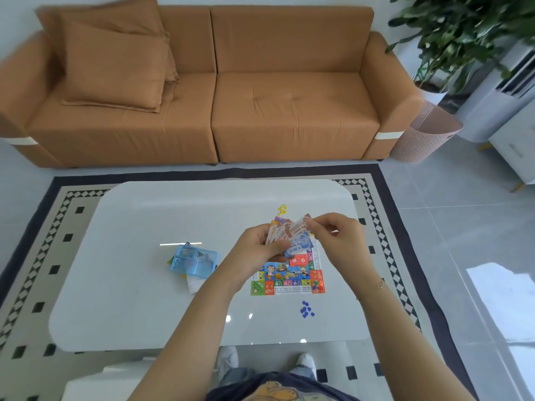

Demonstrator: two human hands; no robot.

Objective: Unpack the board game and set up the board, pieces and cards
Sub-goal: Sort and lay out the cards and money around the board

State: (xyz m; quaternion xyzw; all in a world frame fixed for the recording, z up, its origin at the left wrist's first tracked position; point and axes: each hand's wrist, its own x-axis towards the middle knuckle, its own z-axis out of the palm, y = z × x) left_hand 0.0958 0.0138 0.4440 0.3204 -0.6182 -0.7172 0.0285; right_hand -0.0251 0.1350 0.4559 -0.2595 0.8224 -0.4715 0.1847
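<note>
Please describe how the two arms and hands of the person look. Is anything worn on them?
Both forearms are bare, with no sleeves in view. The left hand shows no ring, watch or glove. The right hand is also bare, but a thin gold-coloured bracelet with a small charm sits on the right wrist. No other markings can be seen.

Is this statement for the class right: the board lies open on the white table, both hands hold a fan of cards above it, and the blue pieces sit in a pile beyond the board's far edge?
Not quite. In the head view the blue pieces lie off the near edge of the board; the pile beyond the far edge is the yellow pieces. The rest holds: left hand and right hand hold the cards above the white table.
</note>
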